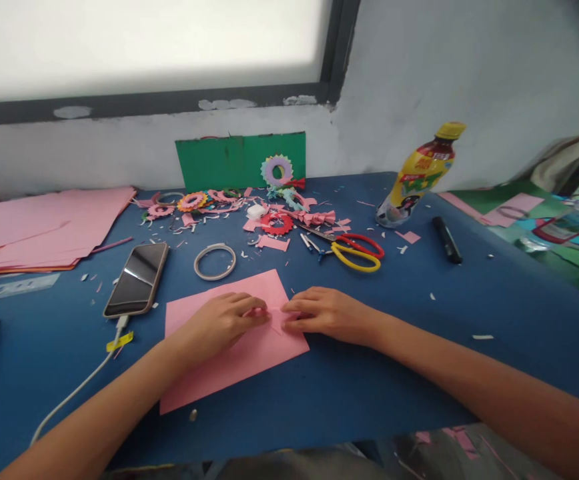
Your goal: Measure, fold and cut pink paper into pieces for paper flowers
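Note:
A pink sheet of paper (219, 373) lies on the blue table, and both hands are over its right part. My left hand (227, 319) is closed, its fingertips pinching the left end of a small pink paper piece (275, 321). At the other end of this piece, my right hand (319, 313) is closed with thumb and fingers on it. The small piece is the same pink as the sheet beneath, so its outline is hard to make out. A roll of tape (215, 261) rests just behind the sheet. Scissors (352, 252) with red and yellow handles lie behind my right hand.
A phone (137, 280) with a white cable lies left. Pink sheets (44, 227) are stacked at the back left. Paper rings and scraps (277, 223) spread before a green board (239, 160). A bottle (417, 177) and black marker (447, 240) stand and lie right.

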Tool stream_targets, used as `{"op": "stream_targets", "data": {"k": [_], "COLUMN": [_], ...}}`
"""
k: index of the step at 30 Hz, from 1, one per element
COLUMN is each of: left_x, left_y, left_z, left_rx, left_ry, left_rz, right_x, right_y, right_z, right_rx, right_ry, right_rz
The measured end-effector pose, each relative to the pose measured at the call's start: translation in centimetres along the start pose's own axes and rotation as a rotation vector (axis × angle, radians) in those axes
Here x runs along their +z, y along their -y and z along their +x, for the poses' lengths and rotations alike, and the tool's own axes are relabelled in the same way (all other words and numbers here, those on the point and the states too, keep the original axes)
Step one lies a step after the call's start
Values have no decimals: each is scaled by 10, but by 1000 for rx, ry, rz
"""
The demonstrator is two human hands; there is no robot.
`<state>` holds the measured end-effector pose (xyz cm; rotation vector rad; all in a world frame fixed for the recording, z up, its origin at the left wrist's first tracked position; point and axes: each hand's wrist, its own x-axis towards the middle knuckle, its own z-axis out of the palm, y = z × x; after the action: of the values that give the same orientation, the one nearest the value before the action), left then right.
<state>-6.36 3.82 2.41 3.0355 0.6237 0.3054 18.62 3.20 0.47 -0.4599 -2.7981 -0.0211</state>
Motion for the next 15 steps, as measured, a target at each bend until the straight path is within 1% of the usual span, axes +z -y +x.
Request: {"op": "stream_targets", "data": {"k": [4, 8, 15], "left_x": [2, 3, 2], "left_y": [1, 1, 1], "left_z": [0, -1, -3], "left_rx": [1, 4, 12], "left_ry": [3, -13, 5], "left_rz": [2, 17, 17], "right_x": [-1, 1, 0], "right_y": [0, 0, 0], "right_z": [2, 2, 0], "right_rx": [-11, -15, -51], "right_ry": [30, 18, -7], "right_rz": [-32, -45, -50]}}
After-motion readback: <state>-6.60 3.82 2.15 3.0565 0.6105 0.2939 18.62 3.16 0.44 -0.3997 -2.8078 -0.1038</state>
